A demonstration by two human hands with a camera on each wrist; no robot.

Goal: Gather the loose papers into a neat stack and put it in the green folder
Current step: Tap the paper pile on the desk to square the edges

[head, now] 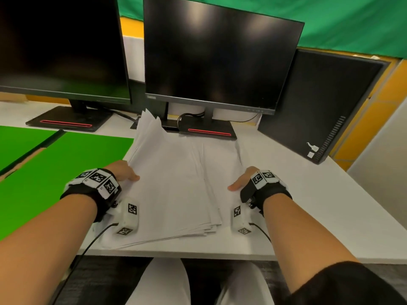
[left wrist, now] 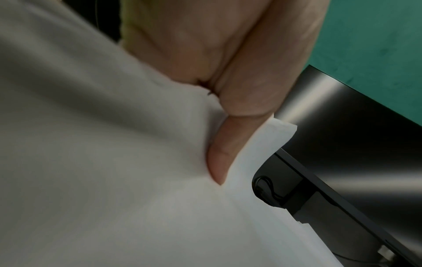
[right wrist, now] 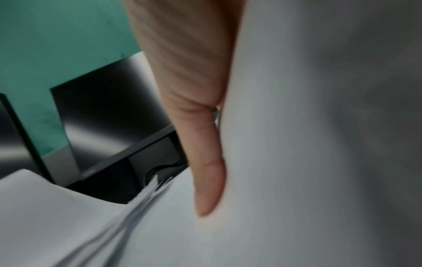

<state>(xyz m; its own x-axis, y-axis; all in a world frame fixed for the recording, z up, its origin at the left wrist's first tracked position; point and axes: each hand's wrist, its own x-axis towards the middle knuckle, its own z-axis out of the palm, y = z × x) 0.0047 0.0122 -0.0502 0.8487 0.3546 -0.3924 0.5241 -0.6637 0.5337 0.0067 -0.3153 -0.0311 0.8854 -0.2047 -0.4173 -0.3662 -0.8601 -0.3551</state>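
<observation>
A loose pile of white papers (head: 180, 183) lies fanned in the middle of the white desk, its far left corner lifted toward the monitors. My left hand (head: 126, 172) holds the pile's left edge, thumb (left wrist: 223, 153) pressed on top and fingers hidden under the sheets (left wrist: 91, 162). At the right edge my right hand (head: 242, 181) holds it the same way, thumb (right wrist: 205, 180) lying on the paper (right wrist: 319, 144) and fingers covered. The green folder (head: 55, 172) lies open and flat just left of the pile.
Two dark monitors (head: 215, 58) (head: 59, 45) stand on black bases behind the papers. A black computer tower (head: 319, 106) stands at the back right. The desk's front edge (head: 220, 256) runs just above my lap. Cables trail from both wrist units.
</observation>
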